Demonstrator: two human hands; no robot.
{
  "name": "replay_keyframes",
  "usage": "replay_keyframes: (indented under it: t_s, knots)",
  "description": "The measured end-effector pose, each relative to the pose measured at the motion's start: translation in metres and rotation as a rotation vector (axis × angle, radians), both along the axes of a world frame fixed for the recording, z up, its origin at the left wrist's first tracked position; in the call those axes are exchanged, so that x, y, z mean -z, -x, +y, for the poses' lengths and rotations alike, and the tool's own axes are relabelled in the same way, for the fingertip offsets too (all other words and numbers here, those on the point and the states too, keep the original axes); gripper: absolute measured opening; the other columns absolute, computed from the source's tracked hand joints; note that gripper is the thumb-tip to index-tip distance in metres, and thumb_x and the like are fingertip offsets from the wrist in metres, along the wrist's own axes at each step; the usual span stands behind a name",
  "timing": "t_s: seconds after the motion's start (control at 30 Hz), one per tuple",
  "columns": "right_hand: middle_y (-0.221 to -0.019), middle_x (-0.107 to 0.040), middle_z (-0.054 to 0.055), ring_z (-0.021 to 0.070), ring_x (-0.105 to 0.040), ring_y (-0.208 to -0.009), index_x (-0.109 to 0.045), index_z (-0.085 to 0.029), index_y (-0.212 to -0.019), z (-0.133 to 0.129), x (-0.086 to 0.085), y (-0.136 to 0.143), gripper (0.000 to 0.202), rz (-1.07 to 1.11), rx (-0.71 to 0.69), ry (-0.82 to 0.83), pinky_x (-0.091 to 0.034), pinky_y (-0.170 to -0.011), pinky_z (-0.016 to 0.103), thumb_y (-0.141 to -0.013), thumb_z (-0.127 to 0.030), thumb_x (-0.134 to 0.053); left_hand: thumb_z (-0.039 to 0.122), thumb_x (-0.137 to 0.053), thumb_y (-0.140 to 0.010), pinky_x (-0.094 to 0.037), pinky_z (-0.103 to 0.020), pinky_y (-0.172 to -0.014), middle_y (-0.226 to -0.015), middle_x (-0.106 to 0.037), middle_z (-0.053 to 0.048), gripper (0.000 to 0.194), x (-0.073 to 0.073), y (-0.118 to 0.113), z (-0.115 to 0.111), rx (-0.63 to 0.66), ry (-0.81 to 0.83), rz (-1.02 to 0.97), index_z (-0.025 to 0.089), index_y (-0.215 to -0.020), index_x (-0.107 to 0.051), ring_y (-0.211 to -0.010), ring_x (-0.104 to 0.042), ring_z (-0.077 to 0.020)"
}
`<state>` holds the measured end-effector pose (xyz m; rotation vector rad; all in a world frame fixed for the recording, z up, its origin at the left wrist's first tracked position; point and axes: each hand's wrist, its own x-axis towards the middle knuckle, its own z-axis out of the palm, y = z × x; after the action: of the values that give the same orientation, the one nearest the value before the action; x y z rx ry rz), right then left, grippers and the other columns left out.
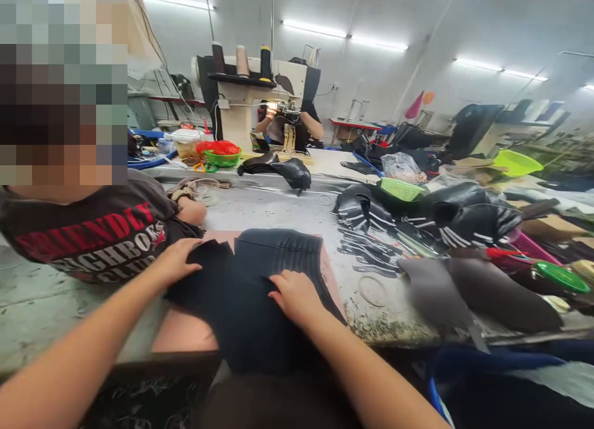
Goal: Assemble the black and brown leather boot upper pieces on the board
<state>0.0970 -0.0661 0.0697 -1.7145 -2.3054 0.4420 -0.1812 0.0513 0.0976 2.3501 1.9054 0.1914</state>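
Observation:
A black leather-like panel [250, 324] lies in front of me over a pink sheet [185, 331] and hangs past the table's near edge. Its upper part, with several raised ribs [297, 246], is at the far right; a V-shaped notch shows beside it. My left hand [179, 262] grips the panel's left upper corner, thumb on top and the other fingers partly hidden. On the middle of the panel, my right hand [297, 296] has its thumb and bent fingers at a raised edge of the material.
A person [102, 231] sits close on the left, a forearm on the table. Black leather pieces [273, 168] lie ahead, with dark strips [366, 249] and brown panels [501, 293] to the right. Beyond, another person's hands [306, 119] work at a sewing machine [241, 113].

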Motion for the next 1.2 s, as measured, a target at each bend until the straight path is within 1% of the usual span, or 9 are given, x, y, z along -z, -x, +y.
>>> replay_keyframes:
  t_s: [0.1,0.17,0.2,0.4,0.5,0.63,0.8,0.97,1.2]
  knots:
    - [-0.111,-0.061,0.014,0.0278,-0.055,-0.101,-0.058,-0.016,-0.115,-0.013,0.007,0.005,0.029,-0.066,0.004,-0.204,-0.039,-0.086,0.042,-0.086,-0.020,-0.057,0.032,-0.055,-0.076,-0.034,-0.042,-0.107,-0.134,-0.051,-0.010,0.048,0.033,0.006,-0.014,-0.007,0.000,0.027,0.019,-0.122,-0.053,-0.127,-0.041,-0.0301]
    - [-0.113,-0.061,0.014,0.0270,-0.055,-0.098,-0.055,-0.017,-0.120,-0.019,0.008,0.008,0.035,-0.099,0.013,-0.269,-0.040,-0.084,0.040,-0.086,-0.019,-0.057,0.033,-0.050,-0.078,-0.035,-0.036,-0.106,-0.130,-0.055,-0.009,0.043,0.044,0.007,-0.019,0.027,0.038,0.020,0.020,-0.118,-0.056,-0.123,-0.047,-0.0251]
    - [-0.111,-0.061,0.014,0.0268,-0.056,-0.096,-0.055,-0.017,-0.120,-0.021,0.008,0.009,0.034,-0.113,0.023,-0.240,-0.041,-0.082,0.040,-0.086,-0.018,-0.056,0.034,-0.050,-0.078,-0.037,-0.034,-0.105,-0.128,-0.057,-0.008,0.043,0.045,0.008,-0.019,0.037,0.059,0.015,0.020,-0.117,-0.058,-0.121,-0.049,-0.0238]
    - [-0.097,-0.063,0.010,0.0271,-0.057,-0.095,-0.063,-0.016,-0.097,-0.013,-0.002,0.010,0.017,-0.111,0.150,0.073,-0.042,-0.079,0.036,-0.081,-0.024,-0.062,0.042,-0.062,-0.064,-0.044,-0.043,-0.092,-0.116,-0.063,-0.008,0.046,0.033,0.008,-0.003,-0.040,0.170,-0.015,0.024,-0.107,-0.062,-0.113,-0.053,-0.0331]
    - [-0.095,-0.063,0.007,0.0240,-0.058,-0.092,-0.062,-0.018,-0.086,-0.005,-0.008,0.008,0.011,-0.003,0.179,0.158,-0.042,-0.077,0.032,-0.077,-0.023,-0.067,0.046,-0.054,-0.070,-0.046,-0.033,-0.086,-0.107,-0.066,-0.004,0.035,0.022,0.011,0.002,-0.011,0.242,-0.089,0.022,-0.095,-0.061,-0.105,-0.058,-0.0269]
    - [-0.087,-0.066,0.003,0.0187,-0.061,-0.083,-0.060,-0.020,-0.086,0.002,-0.011,0.011,0.007,0.252,0.230,0.262,-0.042,-0.070,0.026,-0.080,-0.020,-0.062,0.044,-0.053,-0.074,-0.048,-0.027,-0.067,-0.078,-0.067,0.001,0.027,0.011,0.026,0.009,-0.009,0.374,-0.159,0.019,-0.080,-0.059,-0.078,-0.063,-0.0194]
    - [-0.092,-0.068,0.004,0.0206,-0.062,-0.087,-0.062,-0.021,-0.090,0.007,-0.005,0.017,0.015,0.301,0.286,0.314,-0.042,-0.071,0.027,-0.076,-0.020,-0.066,0.036,-0.062,-0.079,-0.047,-0.028,-0.065,-0.068,-0.060,0.002,0.023,0.016,0.038,0.017,-0.042,0.455,-0.151,0.014,-0.072,-0.057,-0.065,-0.058,-0.0136]
    - [-0.096,-0.068,0.004,0.0189,-0.062,-0.088,-0.063,-0.022,-0.094,0.009,0.000,0.015,0.015,0.349,0.302,0.319,-0.043,-0.075,0.027,-0.079,-0.021,-0.062,0.028,-0.062,-0.082,-0.048,-0.029,-0.067,-0.074,-0.060,0.002,0.016,0.023,0.038,0.018,-0.046,0.450,-0.164,0.013,-0.078,-0.058,-0.069,-0.059,-0.0135]
    - [-0.098,-0.067,0.007,0.0208,-0.062,-0.094,-0.062,-0.020,-0.097,0.008,0.003,0.015,0.020,0.409,0.394,0.337,-0.044,-0.078,0.028,-0.077,-0.021,-0.064,0.027,-0.061,-0.083,-0.049,-0.031,-0.071,-0.078,-0.061,0.001,0.015,0.023,0.038,0.025,-0.055,0.413,-0.168,0.013,-0.083,-0.059,-0.074,-0.060,-0.0148]
